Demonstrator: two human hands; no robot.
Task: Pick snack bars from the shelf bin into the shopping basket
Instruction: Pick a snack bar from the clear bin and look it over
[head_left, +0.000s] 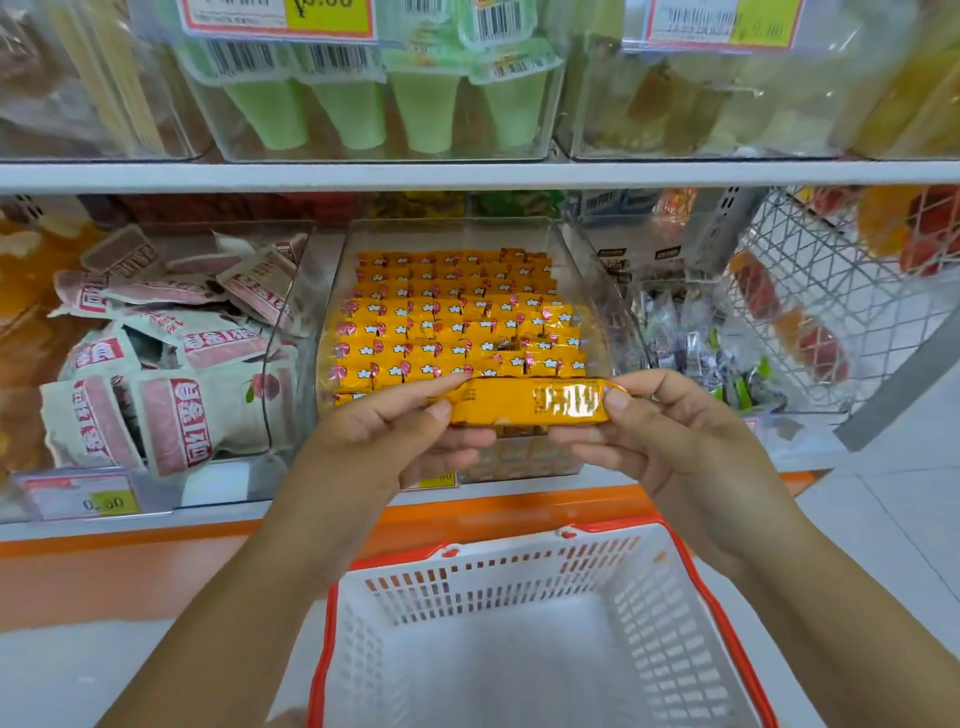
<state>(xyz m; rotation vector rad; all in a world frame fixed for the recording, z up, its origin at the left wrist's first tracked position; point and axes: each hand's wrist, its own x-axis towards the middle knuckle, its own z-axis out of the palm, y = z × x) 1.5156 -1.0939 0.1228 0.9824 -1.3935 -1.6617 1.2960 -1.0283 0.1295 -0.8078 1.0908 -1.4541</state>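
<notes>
Orange-yellow foil wraps the snack bar (524, 408) that I hold level between both hands, its back facing me: a glossy, crinkled wrapper with a shiny panel of small print toward its right end, too blurred to read. My left hand (395, 441) pinches the left end between thumb and curled fingers, and my right hand (675, 441) pinches the right end the same way. The bar hangs in the air just in front of the clear shelf bin (597, 291), which lies at twelve o'clock from it and holds tight rows of matching bars (457, 322), each with a white shape and a red mark. At six o'clock, below my wrists, stands the white shopping basket (519, 577) with its red-orange rim. At nine o'clock, in the neighbouring bin, lie pink-and-white packets (171, 364).
</notes>
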